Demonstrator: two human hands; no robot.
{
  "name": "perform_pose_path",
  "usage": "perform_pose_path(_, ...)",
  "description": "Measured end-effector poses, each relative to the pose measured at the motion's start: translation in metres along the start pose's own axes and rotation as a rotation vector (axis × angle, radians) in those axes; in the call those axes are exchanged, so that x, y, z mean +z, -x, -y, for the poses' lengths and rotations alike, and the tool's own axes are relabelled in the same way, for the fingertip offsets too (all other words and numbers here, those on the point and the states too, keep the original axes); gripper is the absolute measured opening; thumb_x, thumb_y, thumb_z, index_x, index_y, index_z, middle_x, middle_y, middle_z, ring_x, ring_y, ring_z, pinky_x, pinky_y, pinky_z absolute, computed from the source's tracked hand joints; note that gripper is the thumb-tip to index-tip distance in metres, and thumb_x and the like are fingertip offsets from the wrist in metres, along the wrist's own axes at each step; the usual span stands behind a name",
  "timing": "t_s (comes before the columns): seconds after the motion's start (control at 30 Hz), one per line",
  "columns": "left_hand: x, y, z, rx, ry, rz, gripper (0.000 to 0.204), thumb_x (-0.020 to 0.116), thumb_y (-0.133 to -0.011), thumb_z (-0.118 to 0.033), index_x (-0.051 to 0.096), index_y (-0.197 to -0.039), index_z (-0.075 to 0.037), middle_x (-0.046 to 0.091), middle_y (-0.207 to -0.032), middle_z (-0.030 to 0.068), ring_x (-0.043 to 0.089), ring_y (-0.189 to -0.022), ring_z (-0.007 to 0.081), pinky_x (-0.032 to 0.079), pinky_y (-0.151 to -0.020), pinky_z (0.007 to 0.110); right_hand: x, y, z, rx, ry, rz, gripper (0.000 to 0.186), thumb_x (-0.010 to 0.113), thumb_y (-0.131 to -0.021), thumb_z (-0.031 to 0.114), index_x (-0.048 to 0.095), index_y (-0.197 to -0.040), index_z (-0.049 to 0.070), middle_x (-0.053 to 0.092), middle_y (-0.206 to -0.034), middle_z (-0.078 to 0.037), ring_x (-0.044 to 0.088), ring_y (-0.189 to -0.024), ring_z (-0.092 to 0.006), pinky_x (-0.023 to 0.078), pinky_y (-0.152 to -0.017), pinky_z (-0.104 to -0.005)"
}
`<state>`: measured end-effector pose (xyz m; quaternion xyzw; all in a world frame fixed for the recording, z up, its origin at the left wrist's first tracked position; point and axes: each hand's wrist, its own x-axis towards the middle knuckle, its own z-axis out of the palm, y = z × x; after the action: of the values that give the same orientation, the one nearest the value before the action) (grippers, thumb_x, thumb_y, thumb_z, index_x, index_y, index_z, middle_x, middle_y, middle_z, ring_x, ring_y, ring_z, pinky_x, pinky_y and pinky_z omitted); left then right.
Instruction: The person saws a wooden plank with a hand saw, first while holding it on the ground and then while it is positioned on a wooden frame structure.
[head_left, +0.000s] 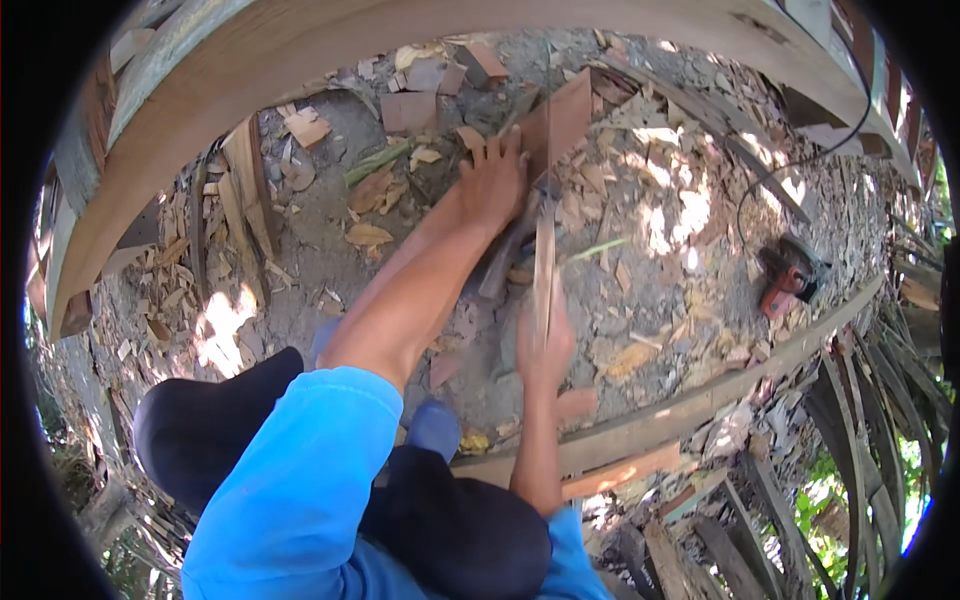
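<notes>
My left hand (492, 185) presses on the reddish wooden board (563, 115), its fingers curled over the board's lower-left part. My right hand (543, 330) is closed on a long, pale wooden-handled tool (545, 260), apparently a saw, whose thin upper part crosses the board beside my left fingers. The tool's cutting edge is too fine to make out. A dark wood piece (505, 260) lies under and left of the tool.
Curved timber ribs (200, 90) arch around the work spot. A long plank (700, 390) runs behind my right arm. An orange-and-black corded power tool (785, 285) sits at the right. Wood offcuts (410, 110) and chips lie on the dirt around my knees.
</notes>
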<state>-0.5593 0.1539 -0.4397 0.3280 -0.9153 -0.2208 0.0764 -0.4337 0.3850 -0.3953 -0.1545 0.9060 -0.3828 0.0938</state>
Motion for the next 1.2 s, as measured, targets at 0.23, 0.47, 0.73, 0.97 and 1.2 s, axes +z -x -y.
perform_pose_path(0.23, 0.008, 0.004, 0.002, 0.005, -0.021, 0.027, 0.055, 0.048, -0.109, -0.033, 0.041, -0.160, -0.013, 0.055, -0.143, 0.0174, 0.052, -0.132, 0.0415, 0.043, -0.101, 0.059, -0.062, 0.083, 0.043, 0.003, -0.013, 0.014, 0.065, 0.068, -0.093, 0.003, 0.048, -0.155, -0.002, 0.072, -0.118, -0.024, 0.071, -0.100, -0.0368, 0.055, -0.094, -0.0390)
perform_pose_path(0.47, 0.002, -0.002, 0.002, 0.060, -0.037, -0.063, 0.053, 0.049, -0.109, -0.035, 0.046, -0.157, -0.014, 0.058, -0.136, 0.0158, 0.054, -0.127, 0.0376, 0.043, -0.096, 0.057, 0.031, -0.085, 0.010, -0.133, -0.163, -0.095, 0.062, 0.064, -0.095, 0.003, 0.051, -0.155, 0.006, 0.072, -0.107, -0.026, 0.073, -0.087, -0.0356, 0.056, -0.079, -0.0406)
perform_pose_path(0.73, 0.002, 0.002, 0.001, -0.005, -0.056, 0.052, 0.056, 0.047, -0.110, -0.034, 0.039, -0.160, -0.013, 0.055, -0.146, 0.0185, 0.052, -0.132, 0.0425, 0.042, -0.103, 0.061, -0.072, 0.123, 0.029, -0.032, 0.002, 0.024, 0.065, 0.064, -0.094, 0.005, 0.045, -0.155, -0.006, 0.072, -0.120, -0.026, 0.073, -0.100, -0.0396, 0.056, -0.091, -0.0414)
perform_pose_path(0.97, -0.001, -0.002, -0.002, 0.056, -0.048, -0.065, 0.055, 0.047, -0.110, -0.036, 0.043, -0.160, -0.013, 0.057, -0.139, 0.0168, 0.053, -0.129, 0.0388, 0.043, -0.098, 0.056, 0.030, -0.094, 0.002, -0.135, -0.230, -0.072, 0.063, 0.068, -0.094, 0.004, 0.052, -0.155, 0.007, 0.072, -0.106, -0.026, 0.072, -0.085, -0.0347, 0.056, -0.079, -0.0400)
perform_pose_path(1.2, 0.006, -0.002, 0.004, 0.028, 0.005, 0.006, 0.055, 0.045, -0.110, -0.037, 0.040, -0.160, -0.014, 0.055, -0.143, 0.0198, 0.051, -0.133, 0.0421, 0.041, -0.104, 0.061, -0.071, 0.115, 0.029, 0.048, -0.105, 0.094, 0.062, 0.061, -0.094, 0.001, 0.047, -0.154, -0.007, 0.064, -0.142, -0.024, 0.068, -0.124, -0.0324, 0.052, -0.102, -0.0360)
